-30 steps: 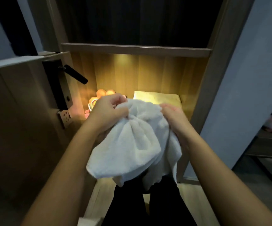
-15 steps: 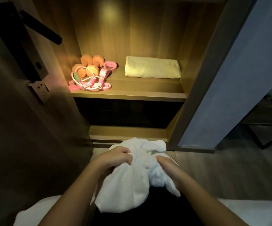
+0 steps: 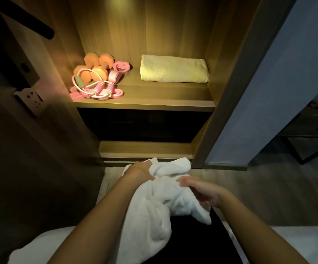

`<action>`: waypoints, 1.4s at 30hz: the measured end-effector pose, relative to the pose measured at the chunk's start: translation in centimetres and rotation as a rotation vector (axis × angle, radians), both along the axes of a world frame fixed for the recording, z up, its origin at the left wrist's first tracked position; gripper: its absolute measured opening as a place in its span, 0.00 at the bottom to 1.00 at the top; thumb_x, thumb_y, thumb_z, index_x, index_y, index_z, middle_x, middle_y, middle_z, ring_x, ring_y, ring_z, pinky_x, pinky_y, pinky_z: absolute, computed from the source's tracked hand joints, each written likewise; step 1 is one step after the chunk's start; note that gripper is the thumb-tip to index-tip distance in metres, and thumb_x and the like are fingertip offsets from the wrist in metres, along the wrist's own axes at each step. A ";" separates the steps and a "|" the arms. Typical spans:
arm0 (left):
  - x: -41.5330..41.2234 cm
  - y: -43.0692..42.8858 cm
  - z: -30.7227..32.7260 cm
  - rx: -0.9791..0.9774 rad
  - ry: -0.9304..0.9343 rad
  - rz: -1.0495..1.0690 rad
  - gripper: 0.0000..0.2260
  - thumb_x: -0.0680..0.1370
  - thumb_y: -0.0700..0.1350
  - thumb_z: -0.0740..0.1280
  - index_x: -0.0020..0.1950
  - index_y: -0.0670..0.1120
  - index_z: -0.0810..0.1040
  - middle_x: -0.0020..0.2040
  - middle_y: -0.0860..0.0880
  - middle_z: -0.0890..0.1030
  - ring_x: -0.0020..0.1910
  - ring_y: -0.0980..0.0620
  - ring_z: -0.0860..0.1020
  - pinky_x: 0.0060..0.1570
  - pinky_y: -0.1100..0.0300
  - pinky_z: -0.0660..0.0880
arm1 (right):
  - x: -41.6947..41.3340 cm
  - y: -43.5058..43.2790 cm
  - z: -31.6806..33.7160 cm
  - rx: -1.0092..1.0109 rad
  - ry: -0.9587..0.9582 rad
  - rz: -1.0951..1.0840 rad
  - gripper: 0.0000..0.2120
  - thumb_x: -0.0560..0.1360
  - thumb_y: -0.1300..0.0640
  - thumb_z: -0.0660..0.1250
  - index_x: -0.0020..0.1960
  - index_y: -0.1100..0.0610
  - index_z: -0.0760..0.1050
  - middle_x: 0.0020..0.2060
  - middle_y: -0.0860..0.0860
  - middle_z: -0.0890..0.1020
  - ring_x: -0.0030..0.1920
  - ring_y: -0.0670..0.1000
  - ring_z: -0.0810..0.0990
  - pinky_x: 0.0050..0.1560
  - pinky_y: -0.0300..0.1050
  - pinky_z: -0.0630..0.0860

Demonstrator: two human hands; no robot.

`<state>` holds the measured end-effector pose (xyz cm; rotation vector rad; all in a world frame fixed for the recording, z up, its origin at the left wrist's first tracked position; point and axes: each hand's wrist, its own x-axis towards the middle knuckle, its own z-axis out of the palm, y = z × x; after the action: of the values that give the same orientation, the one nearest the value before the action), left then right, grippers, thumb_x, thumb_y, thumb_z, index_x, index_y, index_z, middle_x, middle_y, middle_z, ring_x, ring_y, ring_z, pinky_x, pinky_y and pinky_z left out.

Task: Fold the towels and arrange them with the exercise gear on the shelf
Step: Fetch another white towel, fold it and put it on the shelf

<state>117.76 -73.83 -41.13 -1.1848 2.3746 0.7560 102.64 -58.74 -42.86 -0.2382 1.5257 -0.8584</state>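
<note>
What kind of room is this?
Probably a bedroom at home: a lit wooden wardrobe shelf holds a folded yellow towel and orange dumbbells, with what looks like white bedding below. The left hand grips a white towel.

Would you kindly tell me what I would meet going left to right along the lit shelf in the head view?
Orange dumbbells → folded yellow towel; the pink bands overlap the dumbbells, so they are left out.

Lower centre, the white towel (image 3: 154,206) is fluffy cloth; the yellow towel (image 3: 173,68) is nubby terry. The shelf (image 3: 154,101) shows matt wood grain; the dumbbells (image 3: 95,59) look smooth and matt.
</note>
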 end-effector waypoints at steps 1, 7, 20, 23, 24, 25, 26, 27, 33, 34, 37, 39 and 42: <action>0.3 -0.2 -0.2 -0.027 0.028 0.005 0.27 0.73 0.58 0.69 0.69 0.52 0.68 0.66 0.48 0.75 0.64 0.45 0.73 0.63 0.49 0.70 | -1.4 0.6 -0.1 -0.037 0.022 0.070 0.14 0.72 0.52 0.69 0.55 0.57 0.79 0.44 0.56 0.75 0.42 0.55 0.71 0.36 0.43 0.65; 1.6 0.3 0.0 0.072 0.068 -0.228 0.14 0.77 0.55 0.66 0.59 0.50 0.75 0.59 0.49 0.78 0.53 0.49 0.73 0.50 0.55 0.69 | -2.1 -3.3 -1.8 -0.125 0.565 -0.043 0.16 0.78 0.49 0.65 0.64 0.51 0.71 0.54 0.51 0.77 0.43 0.48 0.80 0.36 0.40 0.78; 0.2 -0.7 1.7 0.157 -0.079 -0.156 0.23 0.67 0.65 0.69 0.57 0.55 0.75 0.54 0.55 0.77 0.49 0.54 0.77 0.49 0.56 0.76 | -2.7 -1.0 -3.9 -0.108 0.705 0.267 0.10 0.77 0.42 0.66 0.46 0.49 0.74 0.47 0.48 0.77 0.46 0.46 0.76 0.41 0.39 0.70; -1.0 0.5 0.4 0.002 0.263 -0.129 0.24 0.71 0.60 0.69 0.65 0.57 0.70 0.66 0.54 0.72 0.56 0.55 0.73 0.51 0.58 0.73 | -2.7 -0.7 -3.6 -0.139 0.681 0.087 0.05 0.77 0.47 0.67 0.48 0.46 0.72 0.46 0.47 0.78 0.48 0.50 0.79 0.47 0.48 0.79; -1.3 0.9 0.0 0.072 0.386 -0.105 0.27 0.73 0.58 0.69 0.70 0.59 0.66 0.70 0.55 0.69 0.58 0.57 0.72 0.52 0.59 0.72 | -2.6 -0.7 -3.1 -0.206 0.673 -0.015 0.04 0.76 0.49 0.68 0.48 0.46 0.73 0.45 0.47 0.79 0.49 0.52 0.80 0.48 0.50 0.81; -1.4 1.2 -0.2 0.139 0.479 -0.083 0.29 0.74 0.57 0.68 0.72 0.62 0.63 0.73 0.57 0.67 0.60 0.58 0.71 0.53 0.60 0.71 | -2.5 -0.7 -2.4 -0.293 0.646 -0.107 0.03 0.76 0.51 0.69 0.46 0.46 0.75 0.43 0.48 0.80 0.48 0.53 0.81 0.47 0.49 0.82; -1.5 1.4 -0.3 0.188 0.546 -0.070 0.29 0.74 0.55 0.68 0.73 0.64 0.61 0.74 0.59 0.66 0.62 0.59 0.70 0.55 0.60 0.71 | -2.5 -0.8 -1.5 -0.382 0.613 -0.162 0.03 0.75 0.52 0.70 0.44 0.47 0.76 0.42 0.49 0.81 0.47 0.54 0.81 0.45 0.48 0.82; -1.7 1.6 -0.3 0.238 0.599 -0.058 0.28 0.74 0.54 0.67 0.73 0.65 0.61 0.73 0.60 0.67 0.63 0.60 0.70 0.58 0.60 0.71 | -2.4 -0.9 -0.6 -0.465 0.589 -0.176 0.04 0.75 0.54 0.71 0.43 0.48 0.77 0.41 0.50 0.81 0.46 0.56 0.81 0.43 0.48 0.81; -1.3 2.4 0.9 0.316 0.938 0.164 0.04 0.75 0.50 0.66 0.47 0.58 0.77 0.43 0.58 0.79 0.43 0.54 0.78 0.43 0.57 0.77 | -2.7 -1.7 2.7 -0.672 0.578 -0.071 0.06 0.75 0.57 0.71 0.49 0.48 0.77 0.43 0.45 0.81 0.46 0.47 0.81 0.44 0.42 0.79; -0.8 2.5 1.4 0.323 1.023 0.233 0.03 0.75 0.49 0.66 0.47 0.57 0.77 0.43 0.56 0.79 0.44 0.51 0.78 0.42 0.56 0.78 | -2.6 -1.7 2.8 -0.653 0.520 -0.005 0.08 0.75 0.57 0.71 0.53 0.49 0.78 0.46 0.45 0.83 0.48 0.47 0.82 0.47 0.43 0.80; 1.0 2.0 3.4 0.432 1.093 0.357 0.03 0.76 0.51 0.68 0.48 0.54 0.77 0.45 0.53 0.80 0.44 0.48 0.80 0.39 0.55 0.80 | -1.8 -2.1 3.0 -0.567 0.512 0.139 0.09 0.76 0.56 0.71 0.56 0.51 0.80 0.49 0.47 0.84 0.52 0.49 0.82 0.56 0.54 0.80; 2.1 1.1 4.8 0.414 0.954 0.264 0.08 0.73 0.55 0.67 0.48 0.52 0.77 0.45 0.53 0.79 0.44 0.51 0.80 0.40 0.59 0.80 | -0.9 -2.8 4.0 -0.618 0.551 0.128 0.07 0.78 0.55 0.68 0.55 0.53 0.80 0.48 0.49 0.84 0.50 0.51 0.82 0.54 0.58 0.80; 2.5 0.2 6.9 0.309 0.897 0.196 0.09 0.75 0.55 0.69 0.52 0.54 0.78 0.49 0.51 0.80 0.48 0.53 0.81 0.46 0.57 0.81 | 0.1 -3.9 6.2 -0.767 0.583 0.151 0.07 0.79 0.54 0.66 0.53 0.56 0.79 0.45 0.54 0.82 0.48 0.56 0.81 0.48 0.57 0.80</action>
<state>120.21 -73.61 -34.26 -1.0811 2.6292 1.9742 102.75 -62.61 -36.66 -1.2346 1.6001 -1.2936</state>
